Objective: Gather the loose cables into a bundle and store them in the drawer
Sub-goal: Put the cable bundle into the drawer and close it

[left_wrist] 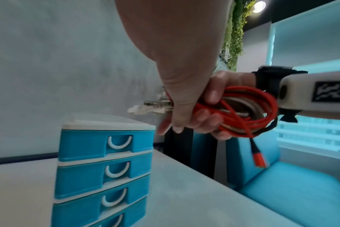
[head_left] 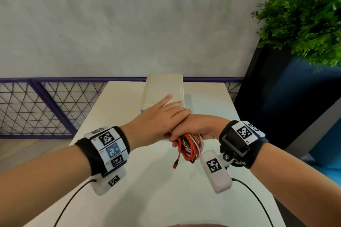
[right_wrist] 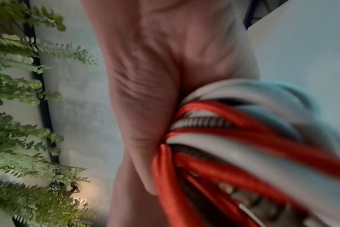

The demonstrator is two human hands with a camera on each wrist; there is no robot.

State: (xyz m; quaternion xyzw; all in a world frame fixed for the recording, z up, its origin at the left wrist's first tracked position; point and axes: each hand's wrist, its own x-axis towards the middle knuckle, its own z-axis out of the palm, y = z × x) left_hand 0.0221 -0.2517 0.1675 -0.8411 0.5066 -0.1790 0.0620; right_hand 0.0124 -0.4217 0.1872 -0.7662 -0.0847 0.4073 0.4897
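My right hand (head_left: pixel 195 127) grips a coiled cable bundle (head_left: pixel 189 145) of red, white and striped cords, held in the air in front of the drawer unit (head_left: pixel 162 88). A red plug (head_left: pixel 176 164) dangles from it. My left hand (head_left: pixel 162 116) lies across the right one with straight fingers that reach over the unit's cream top. In the left wrist view the blue drawer unit (left_wrist: pixel 105 153) shows several drawers, all pushed in, to the left of the cable bundle (left_wrist: pixel 248 107). Up close, the right wrist view shows the cables (right_wrist: pixel 243 138) against my palm (right_wrist: pixel 155 76).
The white table (head_left: pixel 147 199) is narrow, with the drawer unit at its far end. A green plant (head_left: pixel 304 24) in a tall dark planter (head_left: pixel 276 107) stands to the right. A purple mesh railing (head_left: pixel 36 107) runs on the left. A blue seat (left_wrist: pixel 281 192) sits beside the table.
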